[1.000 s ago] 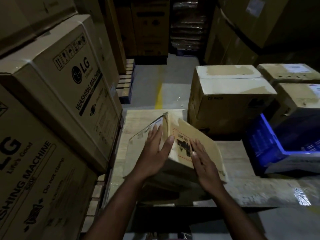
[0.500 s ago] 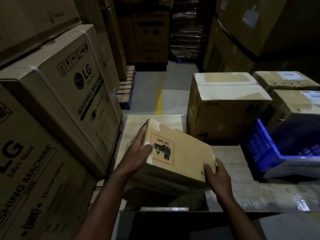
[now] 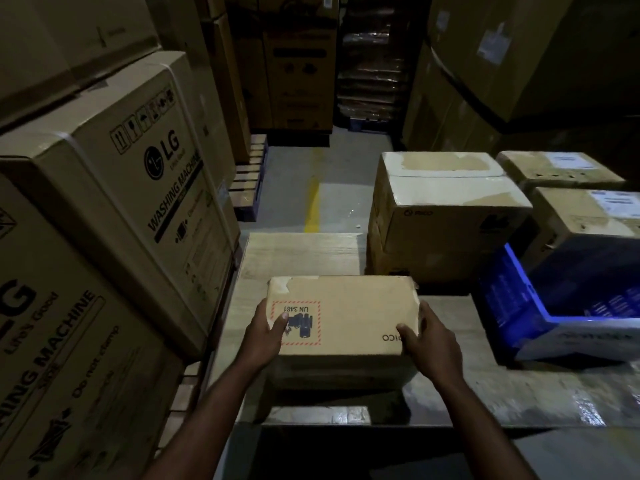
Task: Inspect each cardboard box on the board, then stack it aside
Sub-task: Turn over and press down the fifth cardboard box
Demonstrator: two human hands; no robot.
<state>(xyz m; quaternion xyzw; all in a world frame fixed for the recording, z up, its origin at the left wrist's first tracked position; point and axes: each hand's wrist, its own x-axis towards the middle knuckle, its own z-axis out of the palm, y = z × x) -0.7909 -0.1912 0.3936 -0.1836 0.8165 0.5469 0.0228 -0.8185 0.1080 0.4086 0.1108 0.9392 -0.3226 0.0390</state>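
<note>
Both hands on it now: left grip clasps the box at its left edge, thumb lying on the red-bordered UN 3481 label. Right grip clasps the near right corner, thumb on top. The box sits level over the near part of the surface; whether it touches, I can't tell. Blue crate to the right, big carton just behind, LG cartons stacked left.

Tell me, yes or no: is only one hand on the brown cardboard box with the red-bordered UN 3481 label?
No: the left hand and the right hand each grip one end of the brown cardboard box.
</note>
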